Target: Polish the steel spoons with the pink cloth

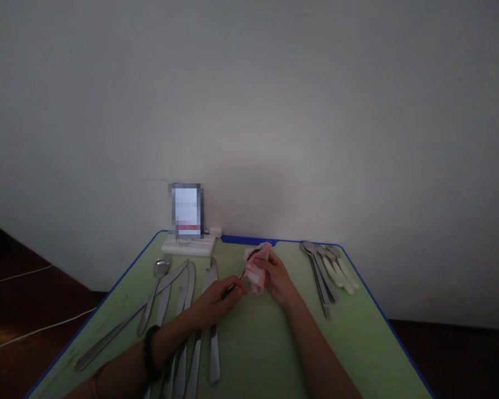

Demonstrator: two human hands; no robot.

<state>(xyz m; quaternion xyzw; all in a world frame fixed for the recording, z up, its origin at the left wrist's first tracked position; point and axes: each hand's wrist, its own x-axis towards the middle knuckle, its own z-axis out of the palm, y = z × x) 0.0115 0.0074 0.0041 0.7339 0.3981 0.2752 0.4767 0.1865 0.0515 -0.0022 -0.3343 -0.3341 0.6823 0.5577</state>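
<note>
My left hand [228,293] is closed around the thin handle of a metal piece of cutlery [242,274], left of the table's middle. A pink and white cloth [255,277] is wrapped about the other end, so I cannot tell what kind of cutlery it is. Fingers of my right hand [276,274] pinch the cloth from the right side. Several table knives [214,343] lie beneath and beside my left forearm, partly covered by it. Near them rests a spoon with a deep round bowl [161,269].
Metal spoons [318,277] and cutlery with white handles [341,271] lie together at the right. At the back left, a lit screen device [187,208] stands on a white base [189,245]. The green table [258,354] has a blue edge and meets a wall [316,138].
</note>
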